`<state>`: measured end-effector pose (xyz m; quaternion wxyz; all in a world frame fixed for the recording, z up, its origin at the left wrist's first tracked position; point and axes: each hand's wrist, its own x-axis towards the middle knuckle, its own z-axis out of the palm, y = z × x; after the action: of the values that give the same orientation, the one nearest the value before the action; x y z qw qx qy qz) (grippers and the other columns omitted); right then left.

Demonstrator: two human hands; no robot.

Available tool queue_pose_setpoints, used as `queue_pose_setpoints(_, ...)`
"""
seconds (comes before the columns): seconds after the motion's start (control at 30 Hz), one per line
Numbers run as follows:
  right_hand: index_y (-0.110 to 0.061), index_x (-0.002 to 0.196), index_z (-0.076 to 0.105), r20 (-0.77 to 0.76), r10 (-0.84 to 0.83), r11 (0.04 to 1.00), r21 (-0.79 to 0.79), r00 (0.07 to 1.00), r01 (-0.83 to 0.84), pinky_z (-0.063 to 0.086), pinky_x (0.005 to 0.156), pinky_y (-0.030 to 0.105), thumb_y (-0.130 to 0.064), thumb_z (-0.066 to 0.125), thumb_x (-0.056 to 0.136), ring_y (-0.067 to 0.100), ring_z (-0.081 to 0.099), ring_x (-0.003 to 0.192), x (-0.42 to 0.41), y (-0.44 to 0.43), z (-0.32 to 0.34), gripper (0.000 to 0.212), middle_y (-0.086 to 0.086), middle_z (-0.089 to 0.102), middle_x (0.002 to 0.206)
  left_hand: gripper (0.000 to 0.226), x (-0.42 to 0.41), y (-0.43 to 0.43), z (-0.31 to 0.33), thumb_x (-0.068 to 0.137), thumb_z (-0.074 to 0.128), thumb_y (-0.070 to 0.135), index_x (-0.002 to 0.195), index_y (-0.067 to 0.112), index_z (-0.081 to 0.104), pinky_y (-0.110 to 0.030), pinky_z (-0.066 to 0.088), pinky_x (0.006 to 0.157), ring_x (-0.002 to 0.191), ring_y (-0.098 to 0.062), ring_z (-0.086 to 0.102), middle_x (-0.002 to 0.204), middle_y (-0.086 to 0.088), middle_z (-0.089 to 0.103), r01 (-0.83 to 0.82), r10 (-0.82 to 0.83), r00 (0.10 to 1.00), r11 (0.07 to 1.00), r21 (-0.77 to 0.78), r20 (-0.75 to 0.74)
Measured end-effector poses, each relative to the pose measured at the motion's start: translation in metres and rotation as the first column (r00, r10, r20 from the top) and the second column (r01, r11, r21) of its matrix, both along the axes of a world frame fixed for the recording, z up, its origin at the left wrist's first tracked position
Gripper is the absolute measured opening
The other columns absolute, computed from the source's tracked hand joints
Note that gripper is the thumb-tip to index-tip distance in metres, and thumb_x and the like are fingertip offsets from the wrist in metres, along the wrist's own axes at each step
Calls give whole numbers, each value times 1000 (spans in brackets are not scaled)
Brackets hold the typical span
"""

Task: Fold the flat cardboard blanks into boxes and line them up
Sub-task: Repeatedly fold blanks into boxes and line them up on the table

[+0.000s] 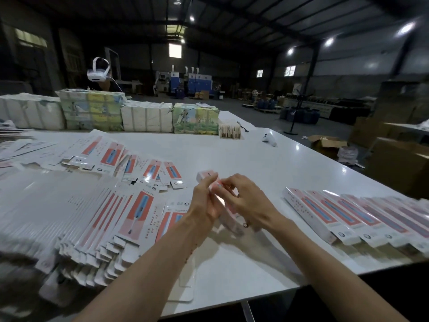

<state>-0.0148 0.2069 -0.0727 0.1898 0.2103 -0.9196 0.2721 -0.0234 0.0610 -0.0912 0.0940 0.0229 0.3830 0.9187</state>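
Box (203,176): long, pink and white; it was held between both hands above the table, with the far end raised and pointing away from the person and the near end lower, close to the tabletop. Blur hid the state of its flaps.
Left hand (205,202): gripped the box from its left side, fingers curled round it, thumb reaching up toward the far end.
Right hand (247,201): held the box from its right side, bent fingertips pressed on its upper face just beside the left hand.
Blanks (69,212): a large overlapping stack lay flat on the table to the left of the hands; its near edge overhung the table edge.
Loose blanks (130,161): a second batch was fanned out beyond the stack, printed side up.
Row of boxes (348,217): folded boxes lay side by side at the right, touching, running toward the right edge of the view.
Table (255,154): white and glossy.
Bundles (146,117): wrapped white and printed packs stood in a line along the far side.
Headset (98,70): white, seen above the far-left bundles.
Controller (269,138): white, lay alone on the far right of the table, well apart from the hands.
Carton (327,142): open, on the floor beyond the right table edge.
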Motion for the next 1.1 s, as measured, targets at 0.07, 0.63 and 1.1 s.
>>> queue_pose_setpoints(0.07, -19, 132, 56, 7, -42, 989, 139, 999, 40, 56, 89, 34, -75, 51, 90, 11, 53, 105, 5, -2, -3, 70, -6, 54, 115, 34, 2, 0, 2, 89, 76, 40, 98, 7, 78, -46, 64, 83, 88, -30, 76, 91, -17, 75, -7, 7, 1000, 997, -72, 1)
queue_pose_setpoints(0.63, -20, 133, 52, -109, -621, 639, 503, 776, 582, 39, 109, 42, -50, 46, 100, 22, 43, 117, 54, 111, -18, 45, 3, 45, 130, 23, 18, 17, -26, 94, 60, 28, 93, 45, 76, -15, 45, 69, 81, 3, 67, 92, 24, 66, -347, -323, 830, 340, -874, -455)
queue_pose_setpoints(1.1, -17, 127, 62, -151, -512, 807, 253, 846, 534, 46, 90, 32, -45, 58, 102, 19, 57, 107, 14, 67, 9, 37, 4, 60, 126, 24, 20, 16, -17, 102, 60, 22, 96, 37, 77, -23, 59, 71, 83, -6, 72, 93, 12, 74, -397, -303, 792, 404, -824, -530)
